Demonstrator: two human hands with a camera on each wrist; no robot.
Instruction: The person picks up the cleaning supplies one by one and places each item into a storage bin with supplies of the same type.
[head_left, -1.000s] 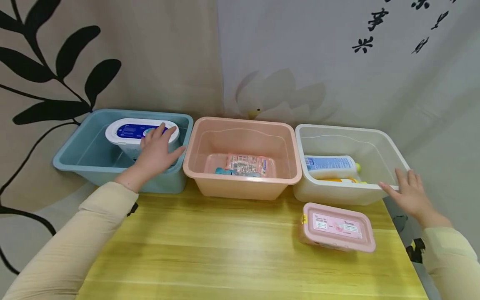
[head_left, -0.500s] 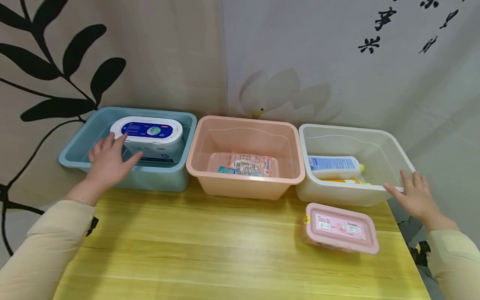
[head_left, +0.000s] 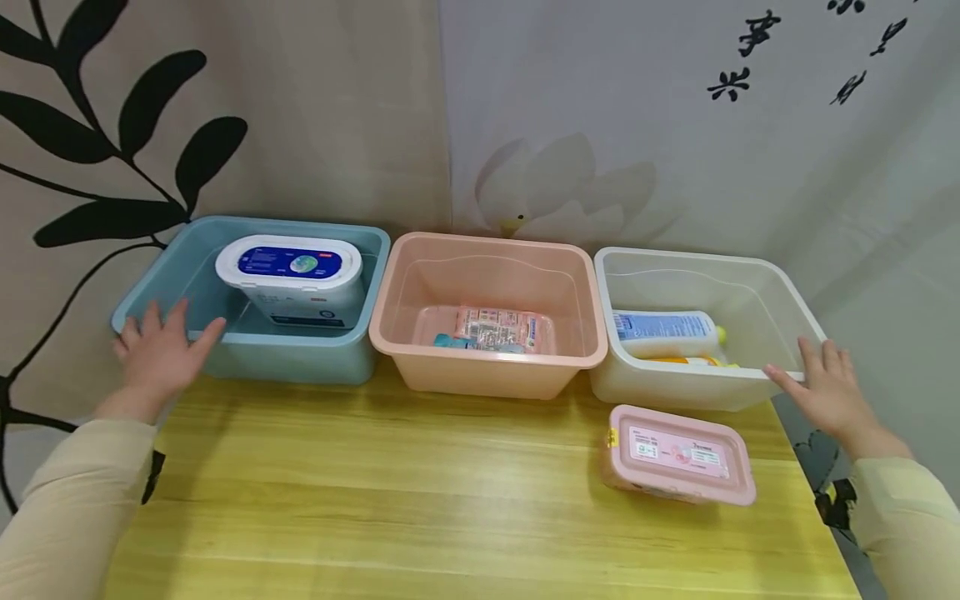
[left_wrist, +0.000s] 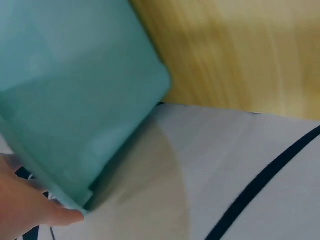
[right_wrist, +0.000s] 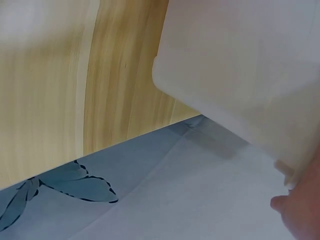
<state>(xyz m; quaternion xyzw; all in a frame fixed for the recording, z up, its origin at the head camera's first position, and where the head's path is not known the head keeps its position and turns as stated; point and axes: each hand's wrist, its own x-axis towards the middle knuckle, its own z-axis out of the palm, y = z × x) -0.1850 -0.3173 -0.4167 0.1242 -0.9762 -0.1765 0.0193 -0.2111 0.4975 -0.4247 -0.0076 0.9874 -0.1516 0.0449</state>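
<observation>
At the left, my left hand (head_left: 156,357) lies with fingers spread over the front left corner of the blue bin (head_left: 292,360). In the left wrist view, its thumb is right at the bin's rim. Inside that bin stands a white lidded tub (head_left: 294,275) with a dark blue label. My right hand (head_left: 834,398) rests on the front right corner of the white bin (head_left: 675,387), fingers extended over the rim. A white bottle (head_left: 663,333) with a blue label lies in this bin, above an orange-and-white item (head_left: 690,362). Neither hand grips an object.
Between them is a peach bin (head_left: 480,375) holding a pink printed packet (head_left: 498,327) and a blue-capped item (head_left: 453,342). A pink lidded box (head_left: 678,454) sits on the wooden table (head_left: 420,500). Printed curtains (head_left: 337,108) hang behind the bins.
My left hand has come off the white tub's lid and moved left and toward me, to the blue bin's corner. The right hand has stayed at the white bin's corner.
</observation>
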